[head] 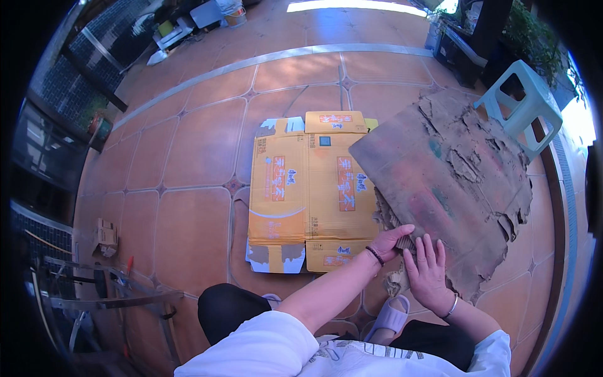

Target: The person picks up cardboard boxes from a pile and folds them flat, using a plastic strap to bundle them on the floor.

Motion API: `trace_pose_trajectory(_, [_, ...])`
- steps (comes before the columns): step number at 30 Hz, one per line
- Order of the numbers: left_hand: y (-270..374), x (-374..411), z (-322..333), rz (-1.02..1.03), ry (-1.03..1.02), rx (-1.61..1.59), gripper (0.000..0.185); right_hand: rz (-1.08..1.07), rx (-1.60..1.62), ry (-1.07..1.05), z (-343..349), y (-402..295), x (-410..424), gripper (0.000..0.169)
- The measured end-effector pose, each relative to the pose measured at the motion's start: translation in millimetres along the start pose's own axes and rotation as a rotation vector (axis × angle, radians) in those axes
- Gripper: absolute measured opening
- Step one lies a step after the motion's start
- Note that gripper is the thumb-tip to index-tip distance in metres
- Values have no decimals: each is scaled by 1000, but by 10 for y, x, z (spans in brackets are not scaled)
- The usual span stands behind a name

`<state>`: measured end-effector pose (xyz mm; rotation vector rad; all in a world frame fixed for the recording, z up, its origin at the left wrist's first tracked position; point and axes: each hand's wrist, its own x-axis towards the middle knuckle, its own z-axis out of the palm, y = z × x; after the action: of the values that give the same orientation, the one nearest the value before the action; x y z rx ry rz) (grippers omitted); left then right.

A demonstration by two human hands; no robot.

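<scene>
A large, torn sheet of brown corrugated cardboard lies at the right, its surface stained red and green. My left hand grips the sheet's ragged near-left edge, thumb on top. Beside it, my right hand rests on the same sheet with its fingers spread. A loose torn strip hangs below the edge, between my hands. Left of the sheet, a flattened orange printed cardboard box lies on the tiles, partly covered by the brown sheet. Its white end flaps have torn, bare patches.
A pale green plastic stool stands at the right, next to the sheet. A metal frame is at the lower left, with a small cardboard box beyond it. My slippered foot is just below the hands.
</scene>
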<state>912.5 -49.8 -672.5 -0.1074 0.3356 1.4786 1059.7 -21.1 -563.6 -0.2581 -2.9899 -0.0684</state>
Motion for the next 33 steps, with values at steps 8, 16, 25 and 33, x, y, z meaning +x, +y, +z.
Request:
trace_pose_trajectory(8, [758,-970,-946,499,258,-106,33,-627,199,-12,750,-195,1171,52])
trace_pose_trajectory(16, [503,-1426,-1905,454,680,-254,33,-810,251,-250,1655,-688,1242,60])
trace_pose_trajectory(25, [2295,-2466,-1598,-1469,333,1166,34,-272,302,-660,1442,-1004,2292,66])
trace_pose_trajectory(33, [4770,-2301,-2168,217,1038,1280,21,157,116,-715,2019,-1261,2862,103])
